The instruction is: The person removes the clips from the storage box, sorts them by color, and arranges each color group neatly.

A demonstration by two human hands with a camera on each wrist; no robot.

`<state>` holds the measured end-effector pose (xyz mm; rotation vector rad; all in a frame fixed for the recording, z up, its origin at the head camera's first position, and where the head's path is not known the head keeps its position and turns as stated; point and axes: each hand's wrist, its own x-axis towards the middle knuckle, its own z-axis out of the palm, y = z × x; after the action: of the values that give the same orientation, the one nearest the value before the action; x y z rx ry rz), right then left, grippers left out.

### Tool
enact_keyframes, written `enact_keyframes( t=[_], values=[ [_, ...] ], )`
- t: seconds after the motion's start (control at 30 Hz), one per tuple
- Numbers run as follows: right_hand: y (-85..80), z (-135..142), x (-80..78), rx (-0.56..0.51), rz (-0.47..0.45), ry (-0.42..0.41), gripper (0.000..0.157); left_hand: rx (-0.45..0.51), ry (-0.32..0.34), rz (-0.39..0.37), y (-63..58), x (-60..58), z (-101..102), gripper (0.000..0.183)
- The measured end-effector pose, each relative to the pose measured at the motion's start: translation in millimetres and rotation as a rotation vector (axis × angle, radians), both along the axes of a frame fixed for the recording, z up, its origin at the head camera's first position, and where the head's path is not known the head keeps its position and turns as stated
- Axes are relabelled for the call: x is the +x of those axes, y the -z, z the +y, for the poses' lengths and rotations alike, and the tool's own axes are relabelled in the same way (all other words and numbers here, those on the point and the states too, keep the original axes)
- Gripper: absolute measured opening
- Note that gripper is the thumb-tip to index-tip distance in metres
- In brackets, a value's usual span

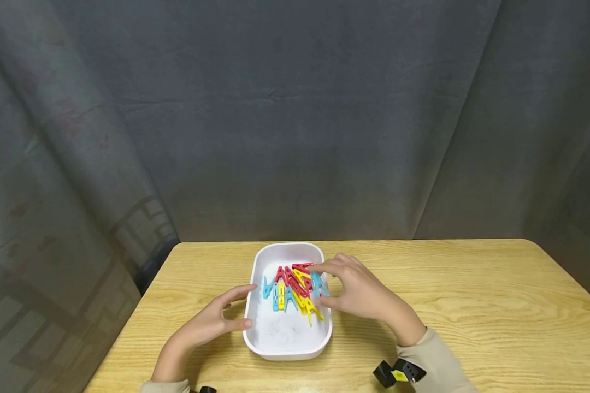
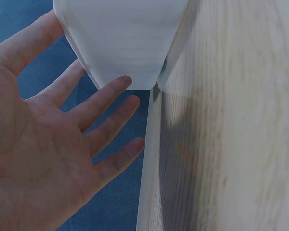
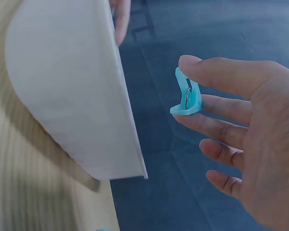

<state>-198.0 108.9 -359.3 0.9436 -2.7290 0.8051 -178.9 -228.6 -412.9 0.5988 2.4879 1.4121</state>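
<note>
A light blue clothespin (image 3: 190,98) is pinched between the thumb and fingers of my right hand (image 1: 361,289), over the right side of a white plastic basin (image 1: 285,341). Inside the basin, several red, yellow and light blue clothespins (image 1: 282,295) lie in a loose pile toward the middle and right. My left hand (image 1: 208,322) rests at the basin's left rim, thumb and forefinger against it. In the left wrist view its fingers (image 2: 113,120) are spread and fairly straight beside the basin's wall.
The basin stands on a light wooden table (image 1: 447,289) that stretches far to the right. A dark grey curtain (image 1: 295,120) hangs behind the table and along its left side. Below the right wrist, a black wrist camera (image 1: 398,374) is strapped to the sleeve.
</note>
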Motion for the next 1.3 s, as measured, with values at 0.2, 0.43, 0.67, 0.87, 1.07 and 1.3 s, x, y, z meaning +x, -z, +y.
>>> enact_keyframes(
  t=[0.2, 0.43, 0.67, 0.87, 1.07, 1.3],
  values=[
    [-3.3, 12, -4.6, -0.033, 0.006, 0.024, 0.059, 0.000, 0.005, -0.001, -0.5, 0.1, 0, 0.066],
    [-5.5, 26, -10.2, -0.069, -0.019, 0.063, 0.061, 0.003, 0.003, 0.000, -0.4, -0.1, 0, 0.066],
    [-3.9, 43, -15.7, -0.094, -0.034, 0.094, 0.058, 0.005, 0.008, 0.006, -0.8, -0.2, 0, 0.066],
    [1.7, 54, -23.0, -0.117, -0.084, 0.116, 0.057, 0.001, 0.007, -0.002, -1.7, 1.0, -1, 0.066],
    [9.7, 65, -34.3, -0.135, -0.119, 0.142, 0.058, -0.005, 0.008, 0.011, -2.3, 1.3, -2, 0.066],
    [19.3, 75, -42.0, -0.159, -0.170, 0.204, 0.057, -0.005, 0.002, 0.010, -3.1, 2.4, -2, 0.065]
  ],
)
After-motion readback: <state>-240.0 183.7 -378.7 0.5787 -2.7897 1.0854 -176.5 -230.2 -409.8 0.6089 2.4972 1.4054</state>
